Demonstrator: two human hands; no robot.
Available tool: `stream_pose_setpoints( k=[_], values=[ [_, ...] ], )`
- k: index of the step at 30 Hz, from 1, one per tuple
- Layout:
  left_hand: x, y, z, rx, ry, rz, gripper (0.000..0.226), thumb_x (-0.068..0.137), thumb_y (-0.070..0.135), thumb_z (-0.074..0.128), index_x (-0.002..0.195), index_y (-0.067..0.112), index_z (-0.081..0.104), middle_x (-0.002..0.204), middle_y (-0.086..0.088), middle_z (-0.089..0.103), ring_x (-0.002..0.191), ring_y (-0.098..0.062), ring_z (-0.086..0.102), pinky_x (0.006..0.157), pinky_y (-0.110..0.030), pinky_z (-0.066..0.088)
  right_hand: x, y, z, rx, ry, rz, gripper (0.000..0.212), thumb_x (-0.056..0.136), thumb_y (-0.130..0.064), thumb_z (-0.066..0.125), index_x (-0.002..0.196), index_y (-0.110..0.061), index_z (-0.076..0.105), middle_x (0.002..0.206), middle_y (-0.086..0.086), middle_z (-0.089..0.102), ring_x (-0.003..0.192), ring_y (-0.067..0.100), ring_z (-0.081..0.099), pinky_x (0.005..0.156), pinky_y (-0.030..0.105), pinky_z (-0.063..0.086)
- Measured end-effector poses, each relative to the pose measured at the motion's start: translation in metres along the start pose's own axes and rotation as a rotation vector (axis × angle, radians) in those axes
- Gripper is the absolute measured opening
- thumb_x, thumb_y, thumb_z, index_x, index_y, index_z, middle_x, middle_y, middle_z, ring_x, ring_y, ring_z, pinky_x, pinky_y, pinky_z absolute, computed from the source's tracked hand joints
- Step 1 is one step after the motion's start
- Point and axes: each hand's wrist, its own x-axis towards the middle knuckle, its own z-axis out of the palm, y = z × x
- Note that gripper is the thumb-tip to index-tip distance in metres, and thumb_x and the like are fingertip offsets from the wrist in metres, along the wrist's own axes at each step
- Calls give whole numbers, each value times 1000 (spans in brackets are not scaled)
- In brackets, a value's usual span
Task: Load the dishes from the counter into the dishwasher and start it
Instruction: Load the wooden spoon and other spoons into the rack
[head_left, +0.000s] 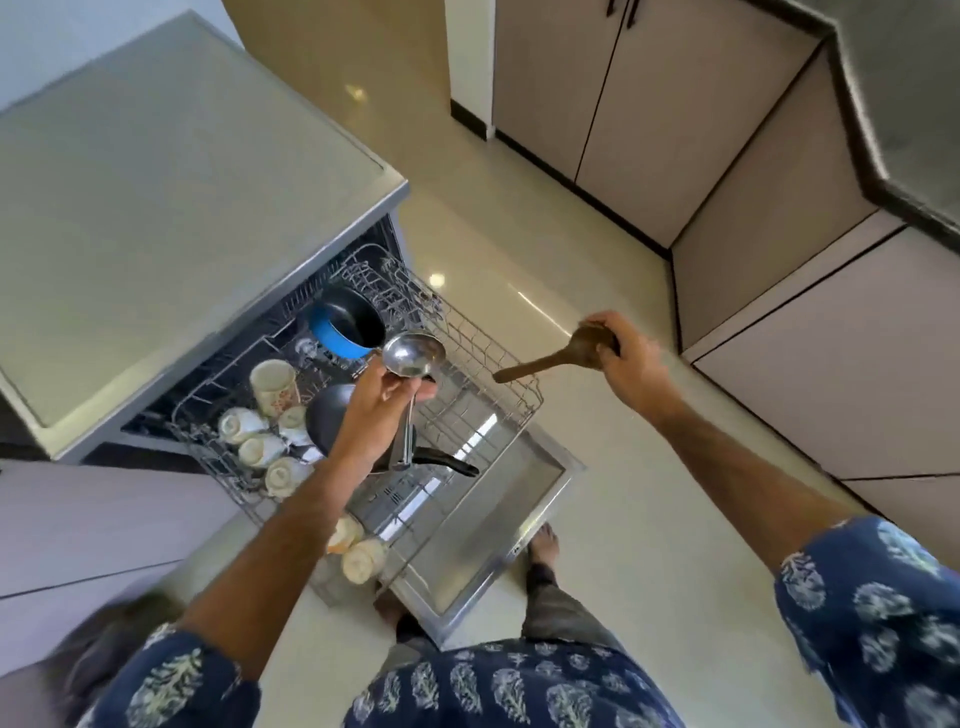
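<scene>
In the head view, the dishwasher (291, 291) stands at centre left of the frame with its door (498, 499) folded down flat toward the person and a wire rack (483, 353) pulled out over it. The grey surface (156, 182) above the machine fills the upper left.

The left hand (382, 402) is at the middle of the frame, above the rack. Its fingers pinch the neck of a steel ladle (413, 353), whose bowl points up and away while the handle hangs down below the hand. The right hand (626, 353) is held out to the right of the rack, over the floor (597, 519). Its fingers are curled round the broad end of a wooden spoon (545, 364), and the thin handle points left toward the rack's right edge without touching it.

In the rack, a blue saucepan (343, 322) lies tilted on its side toward the back, just behind the ladle's bowl. A dark pan (327, 421) sits partly hidden behind the left wrist, its black handle (447, 462) sticking out to the right. Left of it, a tall patterned mug (272, 387) and several pale cups (260, 441) lie upended together. Two more pale cups (358, 551) show lower down, beneath the left forearm.

Beige cabinet doors (675, 130) run along the upper right. The person's blue patterned shirt (493, 691) crosses the bottom edge, and one bare foot (543, 543) shows beside the door's near corner.
</scene>
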Motion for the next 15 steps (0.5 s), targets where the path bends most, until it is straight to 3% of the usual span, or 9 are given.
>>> stream_pose_setpoints(
  k=[3,6,9,10,13,15],
  values=[
    [9,-7,21,-44,71,-15,26,95,31,64,120,25,60,99,-7,77,93,-30,74,77,-25,57,23,15,-3,-78,-139,-122,44,89,5,47,120,-23,59,104,-14,63,91,8,58,71,1,36],
    [11,-6,33,-72,138,-12,41,91,39,69,122,14,59,92,-8,77,86,-28,75,77,-32,60,37,21,5,-83,-252,-215,40,92,1,44,120,-24,57,102,-14,67,84,10,61,67,1,39],
    [13,-5,41,-113,175,-7,57,85,47,74,119,5,56,88,-6,77,81,-26,75,80,-43,61,46,21,26,-80,-347,-327,24,98,-24,41,117,-24,56,87,-38,61,72,-8,61,63,3,38],
    [13,-4,43,-117,178,-13,57,84,47,75,119,6,56,88,-6,77,82,-26,75,82,-48,60,49,21,36,-94,-382,-353,24,101,-31,40,117,-24,56,87,-38,61,67,-10,59,62,8,41],
    [16,-6,44,-109,196,-17,53,84,44,76,119,9,56,90,-5,76,83,-26,74,87,-56,55,62,26,73,-165,-507,-335,20,104,-28,43,118,-19,55,103,-5,73,75,12,62,68,29,53],
    [17,-7,45,-98,202,-26,46,86,32,71,120,5,56,93,-6,76,86,-29,73,90,-56,53,69,27,94,-192,-569,-274,21,105,-26,43,116,-13,53,105,8,71,81,24,65,71,37,55]
  ],
)
